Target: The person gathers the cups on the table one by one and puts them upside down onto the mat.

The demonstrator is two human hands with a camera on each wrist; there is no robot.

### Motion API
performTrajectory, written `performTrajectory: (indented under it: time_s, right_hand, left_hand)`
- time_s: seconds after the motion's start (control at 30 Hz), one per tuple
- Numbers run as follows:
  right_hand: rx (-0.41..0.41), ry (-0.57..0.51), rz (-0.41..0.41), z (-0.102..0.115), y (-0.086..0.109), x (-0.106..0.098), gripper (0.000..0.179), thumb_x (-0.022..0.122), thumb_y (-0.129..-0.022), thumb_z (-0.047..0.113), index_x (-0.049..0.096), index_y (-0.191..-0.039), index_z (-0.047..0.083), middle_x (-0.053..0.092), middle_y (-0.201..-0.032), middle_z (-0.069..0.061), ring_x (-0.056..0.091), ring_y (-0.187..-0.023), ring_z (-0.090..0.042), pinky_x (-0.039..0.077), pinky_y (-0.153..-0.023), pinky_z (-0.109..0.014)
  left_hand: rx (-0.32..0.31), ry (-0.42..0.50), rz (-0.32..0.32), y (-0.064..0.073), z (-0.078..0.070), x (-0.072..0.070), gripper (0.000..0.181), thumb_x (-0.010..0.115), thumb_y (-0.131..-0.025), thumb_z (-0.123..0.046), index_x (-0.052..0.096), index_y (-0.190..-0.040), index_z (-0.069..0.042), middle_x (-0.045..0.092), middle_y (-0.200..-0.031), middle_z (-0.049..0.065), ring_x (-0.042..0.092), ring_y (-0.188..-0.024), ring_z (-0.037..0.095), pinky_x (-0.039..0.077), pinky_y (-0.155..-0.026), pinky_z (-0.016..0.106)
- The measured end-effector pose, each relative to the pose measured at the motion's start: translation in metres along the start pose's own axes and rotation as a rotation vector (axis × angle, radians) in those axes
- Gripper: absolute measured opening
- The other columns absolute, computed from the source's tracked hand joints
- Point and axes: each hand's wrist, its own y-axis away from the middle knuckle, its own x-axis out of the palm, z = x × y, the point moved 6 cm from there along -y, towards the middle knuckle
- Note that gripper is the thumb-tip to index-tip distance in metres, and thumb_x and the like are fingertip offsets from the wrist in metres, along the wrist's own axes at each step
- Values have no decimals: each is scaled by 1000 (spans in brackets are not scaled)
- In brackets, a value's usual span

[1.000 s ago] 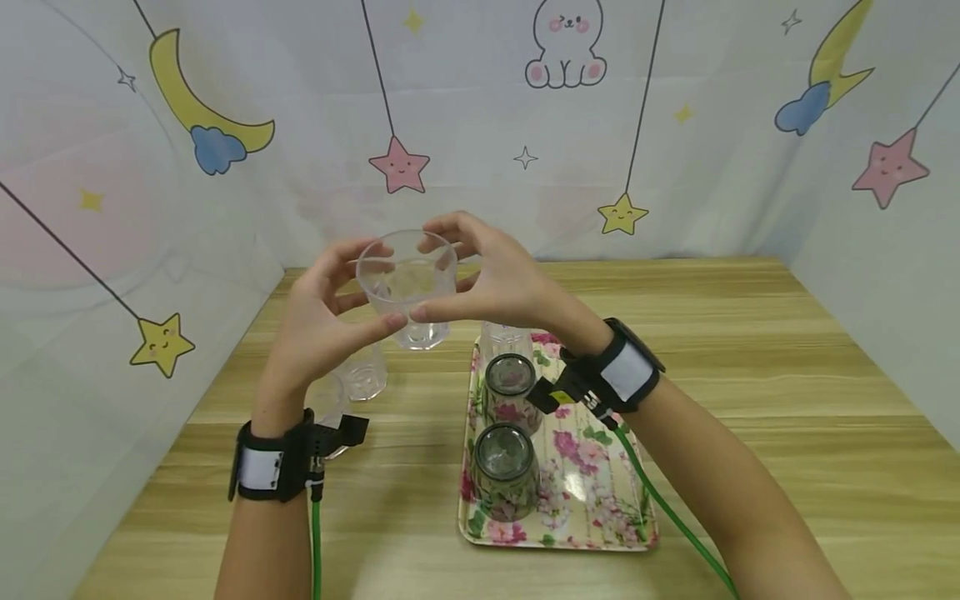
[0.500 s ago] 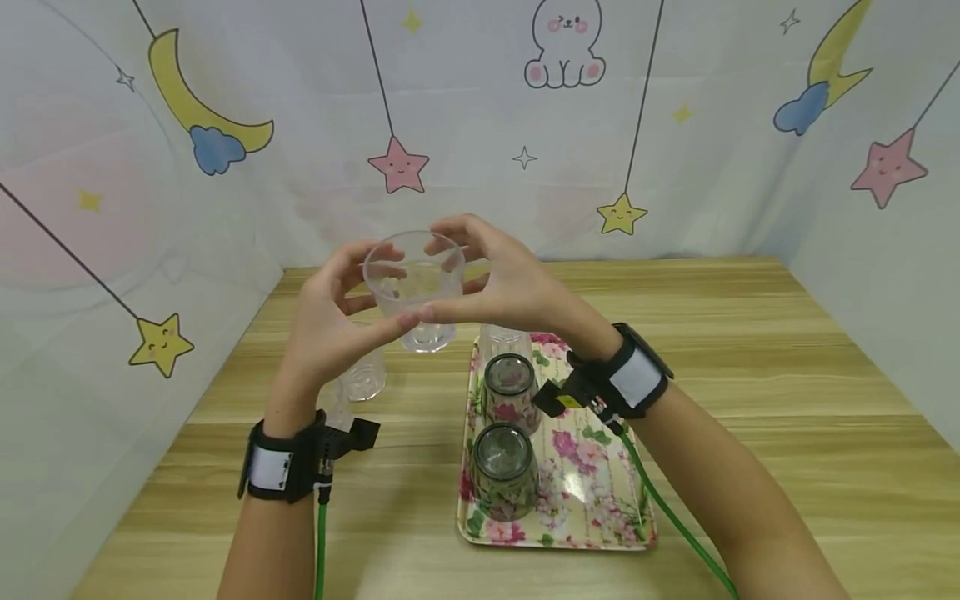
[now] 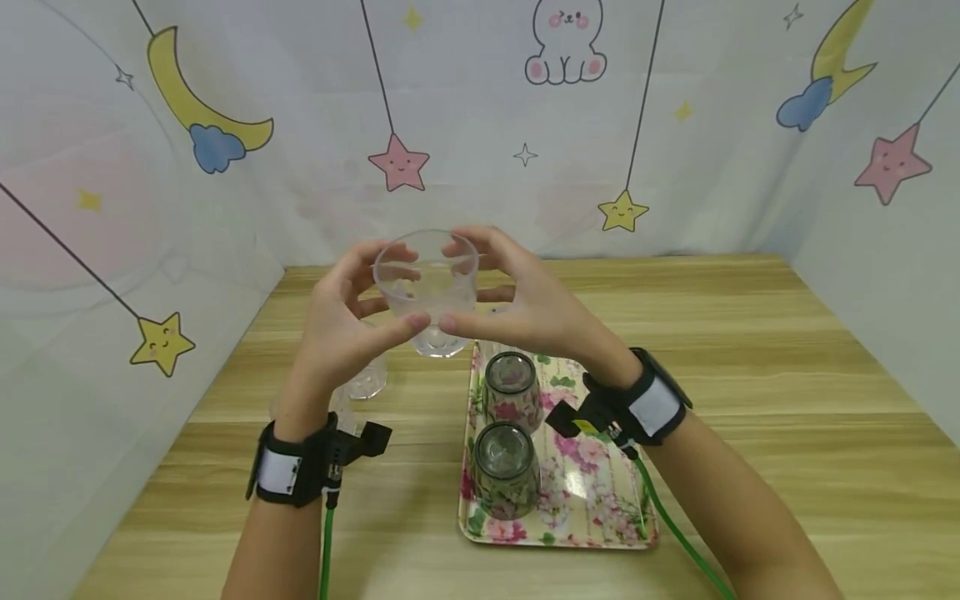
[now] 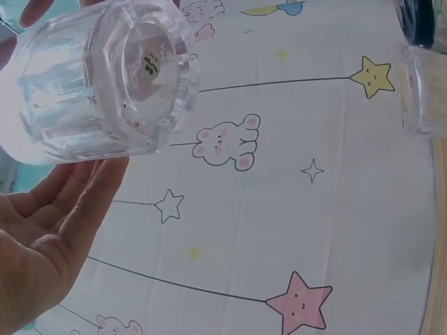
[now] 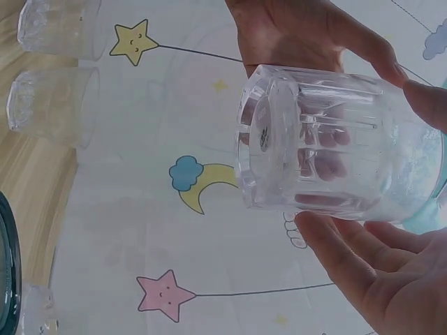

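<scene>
A clear faceted tumbler is held upright in the air, mouth up, between both hands. My left hand grips its left side, with the thumb across the front and the fingers behind. From the other side my right hand holds it the same way, the two thumbs nearly meeting. In the left wrist view, a small dark mark shows in the thick base of the tumbler. Below and to the right, two grey-tinted glasses stand upside down on a flowered tray.
Behind the tinted glasses, another clear glass is mostly hidden by my right hand in the head view. More clear glasses stand on the wooden table at left, partly behind my left arm. A printed cloth hangs behind the table.
Both hands have moved slightly right with the tumbler, drifting toward the tray. The grip looks the same; my right hand now covers more of the clear glass at the tray's back.
</scene>
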Motion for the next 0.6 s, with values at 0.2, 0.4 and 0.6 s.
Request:
performTrajectory:
  time_s: [0.2,0.4,0.6]
  right_hand:
    - [9,-14,-51,-2,12,-4,76,76,-81,14,35,-146,15,48,-140,-3,50,-127,-18,52,-99,-35]
    - [5,16,-94,-3,24,-9,76,77,-80,16,37,-145,14,50,-138,-5,54,-123,-18,54,-96,-34]
    - [19,48,-130,-5,36,-12,75,78,-79,14,39,-143,14,53,-136,-5,56,-121,-20,56,-92,-34]
  left_hand:
    - [3,27,31,1,-5,9,64,77,-72,4,52,-131,-4,60,-125,6,61,-107,12,56,-84,20]
    - [-21,35,84,2,-5,20,67,78,-72,2,50,-133,-7,58,-128,5,60,-111,13,56,-86,23]
    - [-26,41,139,4,-5,31,68,77,-73,0,48,-134,-7,56,-130,6,59,-114,17,57,-88,28]
